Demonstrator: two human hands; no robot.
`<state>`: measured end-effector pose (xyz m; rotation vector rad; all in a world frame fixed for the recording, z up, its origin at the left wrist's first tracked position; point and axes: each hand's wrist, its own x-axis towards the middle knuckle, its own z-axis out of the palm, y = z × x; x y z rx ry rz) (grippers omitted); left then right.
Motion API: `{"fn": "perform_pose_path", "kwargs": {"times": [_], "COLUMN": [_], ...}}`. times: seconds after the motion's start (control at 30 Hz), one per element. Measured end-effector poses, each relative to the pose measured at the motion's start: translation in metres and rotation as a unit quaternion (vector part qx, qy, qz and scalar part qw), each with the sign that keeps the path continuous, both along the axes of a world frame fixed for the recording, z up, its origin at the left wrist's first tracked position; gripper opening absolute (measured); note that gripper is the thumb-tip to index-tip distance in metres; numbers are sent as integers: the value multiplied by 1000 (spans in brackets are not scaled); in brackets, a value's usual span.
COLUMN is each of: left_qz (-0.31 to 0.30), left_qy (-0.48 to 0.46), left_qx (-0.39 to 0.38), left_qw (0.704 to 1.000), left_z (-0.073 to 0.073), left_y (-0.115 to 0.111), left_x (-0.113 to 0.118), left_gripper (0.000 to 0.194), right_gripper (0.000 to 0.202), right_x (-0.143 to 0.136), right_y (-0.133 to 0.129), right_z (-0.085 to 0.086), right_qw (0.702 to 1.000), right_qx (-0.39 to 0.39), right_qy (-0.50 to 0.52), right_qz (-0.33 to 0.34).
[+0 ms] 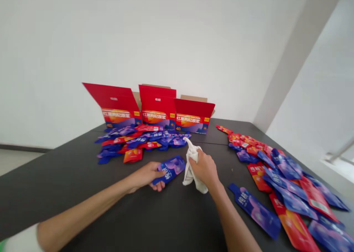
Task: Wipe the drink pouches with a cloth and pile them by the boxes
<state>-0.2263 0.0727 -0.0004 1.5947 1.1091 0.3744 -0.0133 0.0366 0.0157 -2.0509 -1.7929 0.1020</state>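
A blue pouch with white lettering is held in my left hand, the thumb on its printed face and the fingers beneath. Close by on the right, my right hand is closed on a white cloth, which hangs down below the fingers. Pouch and cloth are near each other, with a small gap between them. A single blue pouch lies on the dark table to the right of my right forearm.
Three open red boxes stand at the back of the table. Before them lies a heap of red and blue pouches. A larger spread of pouches covers the right side. A white wall rises behind.
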Motion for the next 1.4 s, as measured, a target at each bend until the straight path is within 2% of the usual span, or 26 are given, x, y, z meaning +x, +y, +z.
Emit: {"fn": "perform_pose_path", "kwargs": {"times": [0.1,0.17,0.33,0.37,0.5,0.63,0.67,0.8,0.87,0.97,1.03,1.13,1.17,1.27,1.3,1.33,1.4], "left_qz": [-38,-59,-77,-79,-82,-90,-89,-81,-83,-88,-87,-87,-88,-89,-88,-88,-87], "left_qy": [28,39,66,71,67,88,89,75,75,85,83,70,70,82,87,88,85], "left_qx": [23,47,80,84,105,125,129,139,138,130,127,129,130,133,134,134,137], "left_qw": [999,996,992,991,989,984,984,984,984,984,985,985,985,984,983,983,983], "left_z": [-18,-24,-25,-25,-24,-22,-21,-20,-20,-18,-18,-18,-17,-17,-17,-17,-18], "left_y": [-2,0,4,4,2,0,0,-2,-2,-2,-3,-3,-3,-4,-4,-4,-3], "left_x": [2,3,2,1,1,2,1,1,0,0,1,1,1,0,0,0,0], "left_gripper": [34,30,38,38,30,34,34,23,23,30,28,21,21,29,31,30,27], "right_gripper": [33,28,28,28,26,28,28,26,27,29,27,25,25,27,28,28,26], "right_x": [-32,-46,-45,-44,-45,-42,-42,-46,-46,-43,-43,-44,-44,-42,-42,-42,-45], "right_y": [-10,-13,-3,-2,0,1,1,-2,-1,1,-1,-4,-4,-2,-3,-3,-6], "right_z": [-9,-15,-16,-16,-15,-15,-16,-18,-18,-16,-16,-16,-16,-14,-13,-13,-14], "right_qw": [987,979,992,992,982,990,990,980,982,989,987,978,978,986,987,986,981], "right_qx": [5,1,-35,-35,-25,-43,-38,-19,-31,-49,-44,-35,-38,-54,-55,-54,-50], "right_qy": [-26,-58,-106,-109,-117,-127,-130,-131,-132,-140,-143,-141,-141,-146,-148,-148,-144], "right_qz": [156,193,54,58,146,38,35,147,128,29,53,151,151,57,44,54,118]}}
